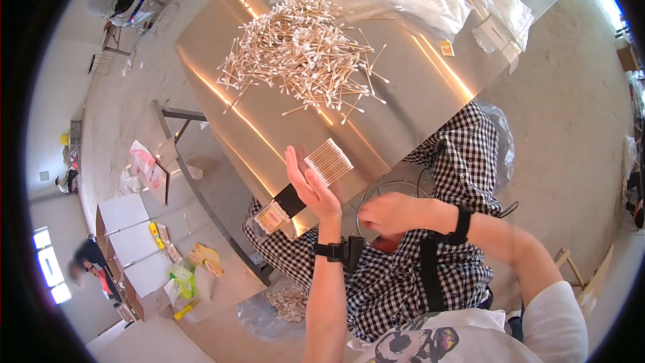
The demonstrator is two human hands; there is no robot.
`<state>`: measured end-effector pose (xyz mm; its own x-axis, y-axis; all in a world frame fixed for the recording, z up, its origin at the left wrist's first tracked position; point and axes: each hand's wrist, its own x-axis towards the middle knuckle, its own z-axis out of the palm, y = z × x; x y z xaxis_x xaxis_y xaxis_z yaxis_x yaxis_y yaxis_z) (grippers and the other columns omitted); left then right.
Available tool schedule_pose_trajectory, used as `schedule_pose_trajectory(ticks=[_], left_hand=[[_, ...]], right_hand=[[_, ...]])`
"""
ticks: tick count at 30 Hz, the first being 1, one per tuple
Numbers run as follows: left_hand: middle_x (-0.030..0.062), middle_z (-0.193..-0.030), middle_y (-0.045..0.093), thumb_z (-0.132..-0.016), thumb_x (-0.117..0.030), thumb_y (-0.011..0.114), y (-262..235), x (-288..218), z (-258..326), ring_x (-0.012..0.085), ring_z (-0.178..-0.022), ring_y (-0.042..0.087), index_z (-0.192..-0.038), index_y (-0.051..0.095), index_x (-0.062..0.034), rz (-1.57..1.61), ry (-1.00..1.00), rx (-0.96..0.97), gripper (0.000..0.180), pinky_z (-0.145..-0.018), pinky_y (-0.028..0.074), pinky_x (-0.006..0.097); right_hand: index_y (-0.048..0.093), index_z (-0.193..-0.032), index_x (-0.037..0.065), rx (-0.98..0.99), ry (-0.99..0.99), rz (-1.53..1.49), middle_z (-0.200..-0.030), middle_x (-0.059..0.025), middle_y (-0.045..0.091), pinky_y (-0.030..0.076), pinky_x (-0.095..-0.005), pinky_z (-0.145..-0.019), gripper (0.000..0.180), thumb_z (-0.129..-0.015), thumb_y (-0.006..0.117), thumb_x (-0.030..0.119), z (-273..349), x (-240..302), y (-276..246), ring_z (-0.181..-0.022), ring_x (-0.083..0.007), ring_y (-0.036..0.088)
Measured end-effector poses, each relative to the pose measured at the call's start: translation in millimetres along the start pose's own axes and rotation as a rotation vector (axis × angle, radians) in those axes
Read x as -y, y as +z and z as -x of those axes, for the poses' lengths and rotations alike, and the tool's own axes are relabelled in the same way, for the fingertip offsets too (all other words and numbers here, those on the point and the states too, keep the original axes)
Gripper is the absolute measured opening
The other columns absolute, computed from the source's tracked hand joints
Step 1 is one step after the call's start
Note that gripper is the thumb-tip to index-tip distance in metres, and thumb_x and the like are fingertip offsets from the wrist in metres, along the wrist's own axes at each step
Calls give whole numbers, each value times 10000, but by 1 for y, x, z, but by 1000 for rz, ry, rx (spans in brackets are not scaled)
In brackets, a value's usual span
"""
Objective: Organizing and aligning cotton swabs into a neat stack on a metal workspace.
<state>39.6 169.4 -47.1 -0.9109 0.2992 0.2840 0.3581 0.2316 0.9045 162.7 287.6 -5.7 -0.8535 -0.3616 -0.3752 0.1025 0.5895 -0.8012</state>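
A neat flat row of cotton swabs [328, 162] lies near the front edge of the metal table [416, 94]. Beside it my left hand [312, 187] is open, its fingers stretched out and the palm turned toward the row. My right hand [388, 214] is over my lap with curled fingers; whatever they hold, if anything, is hidden. A large loose heap of cotton swabs [302, 54] covers the far part of the table. Left of my left hand are a black block [290, 200] and a small printed pack [272, 217] with swab tips showing.
Clear plastic bags [410, 0] lie along the table's far edge, near a small yellow packet [447, 48]. To the left, a second table [228, 275] bears white cartons [127, 238] and colourful wrappers [185, 279]. A bag of swabs [289, 302] is below. Other people are at the far left.
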Motion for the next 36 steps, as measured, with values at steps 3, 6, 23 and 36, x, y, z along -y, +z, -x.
schedule_pose_trajectory(ticks=[3,6,23,36], left_hand=[[212,-1541,391,-1082,-270,378,-7,5,-1,338,-1443,357,-1487,335,69,-54,2,-30,531,-1198,251,440],[208,-1530,412,-1076,-266,400,-3,5,-2,339,-1442,364,-1479,365,60,-40,-57,-58,519,-1195,256,429],[198,-1449,509,-1031,-237,489,-10,11,-2,351,-1379,446,-1423,455,28,-151,-37,-64,475,-1152,345,425],[217,-1477,477,-1039,-248,463,-7,11,-1,360,-1413,406,-1439,424,56,-46,-56,-51,503,-1175,302,436]], right_hand=[[724,-898,38,105,111,253,-1014,-153,694,558,-462,-787,193,-798,663,191,24,-34,21,-1000,-361,668],[752,-945,52,208,212,424,-1083,-142,705,562,-421,-806,217,-793,701,198,26,-77,30,-992,-332,680],[663,-1284,58,381,666,475,-1357,-129,623,520,-512,-924,431,-961,524,307,-31,-174,45,-1227,-324,610],[718,-993,-4,716,-1,76,-992,-191,711,527,-449,-818,371,-945,553,326,-31,-38,7,-914,-339,678]])
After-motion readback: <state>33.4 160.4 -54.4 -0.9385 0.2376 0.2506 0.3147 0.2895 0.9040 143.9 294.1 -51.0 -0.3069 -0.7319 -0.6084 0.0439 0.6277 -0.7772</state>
